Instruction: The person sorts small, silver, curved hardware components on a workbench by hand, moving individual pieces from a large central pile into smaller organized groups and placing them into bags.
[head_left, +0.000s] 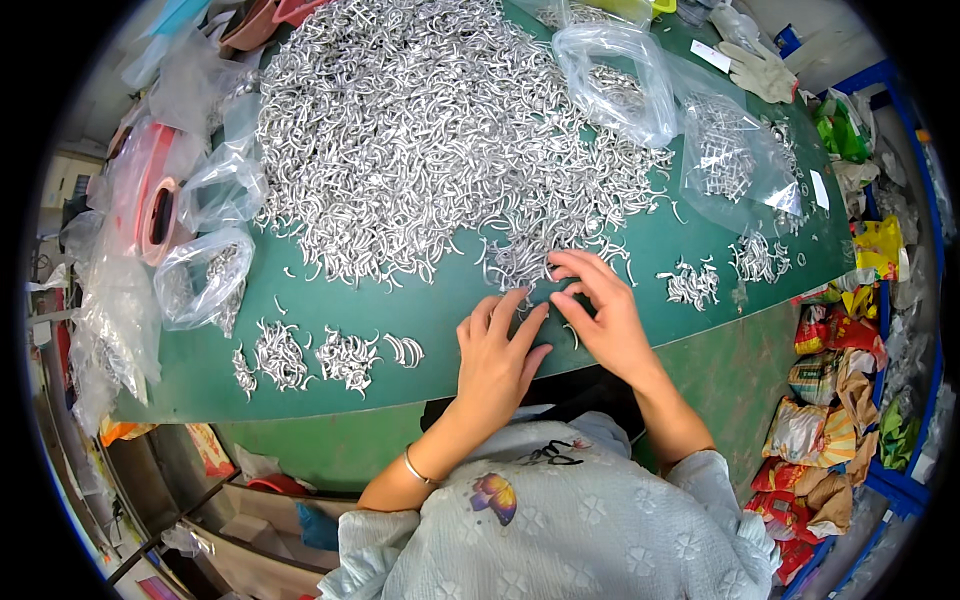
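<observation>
A big heap of small curved silver metal pieces (430, 130) covers the middle of the green table (430, 375). At its near edge, my right hand (605, 315) reaches over a few loose pieces, with fingers bent and thumb held apart from them. My left hand (497, 350) lies just beside it, palm down, fingers spread close to the tabletop. No piece shows clearly in either hand, though the fingertips partly cover what lies under them. One single curved piece (572, 337) rests on the table between the hands.
Small sorted clusters (345, 360) of pieces lie left of my hands, and more clusters (692, 284) lie to the right. Clear plastic bags (205, 280) line the left side. Another bag of parts (725, 145) and a glove (760, 72) sit at right. A blue shelf (890, 430) holds colourful packages.
</observation>
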